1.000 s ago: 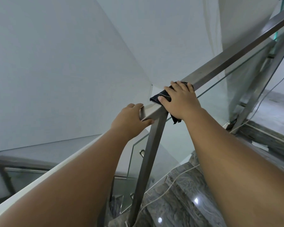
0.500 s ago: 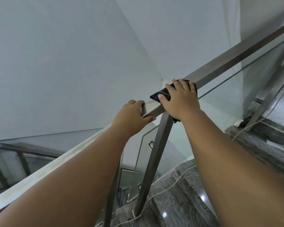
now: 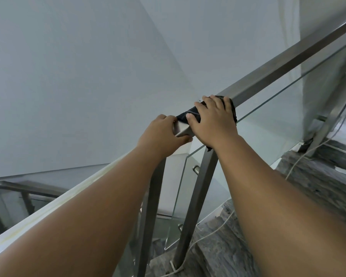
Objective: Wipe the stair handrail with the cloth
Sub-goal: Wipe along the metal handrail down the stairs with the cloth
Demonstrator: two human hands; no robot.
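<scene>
The right hand (image 3: 212,121) lies on the cloth (image 3: 185,116), which wraps the rail (image 3: 288,62). The left hand (image 3: 161,134) grips the rail just left of it, thumb underneath. A post (image 3: 196,206) stands below the right wrist, glass (image 3: 268,124) to its right.

The handrail (image 3: 284,62) is a square brushed-steel bar that slopes up to the right above glass panels. The cloth (image 3: 185,116) is dark, wrapped over the rail's top near its lower corner, one end hanging below it.
</scene>
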